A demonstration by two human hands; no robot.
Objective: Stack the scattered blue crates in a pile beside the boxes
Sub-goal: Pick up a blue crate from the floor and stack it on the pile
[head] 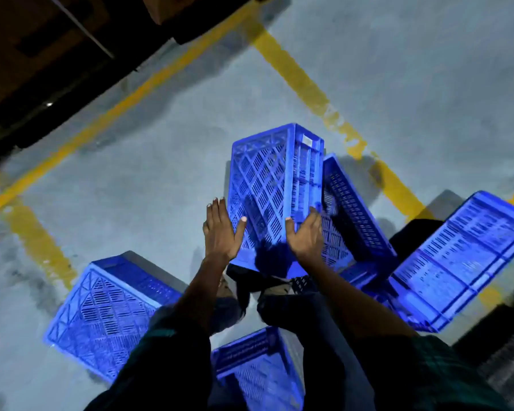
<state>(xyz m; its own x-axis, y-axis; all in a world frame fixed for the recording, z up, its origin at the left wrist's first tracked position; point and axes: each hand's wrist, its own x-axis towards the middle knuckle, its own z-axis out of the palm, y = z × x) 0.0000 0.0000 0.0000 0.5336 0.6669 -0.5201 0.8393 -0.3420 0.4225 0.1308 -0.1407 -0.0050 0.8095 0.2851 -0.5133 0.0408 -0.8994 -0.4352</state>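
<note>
An upturned blue crate point(275, 185) stands in the middle of the floor, its slotted base facing up. My left hand point(221, 229) lies flat against its left edge, fingers spread. My right hand point(304, 232) grips its right near edge, fingers curled over the side. Another blue crate point(353, 209) leans against it on the right. A third blue crate point(463, 256) lies tilted at far right. At lower left a fourth blue crate point(107, 315) rests base up, and one more blue crate point(264, 369) sits between my legs at the bottom.
Yellow floor lines point(294, 72) cross the grey concrete. Brown cardboard boxes point(42, 40) stand in shadow at upper left. My feet point(273, 289) are just under the middle crate. Bare floor point(131, 179) lies to the left of the crates.
</note>
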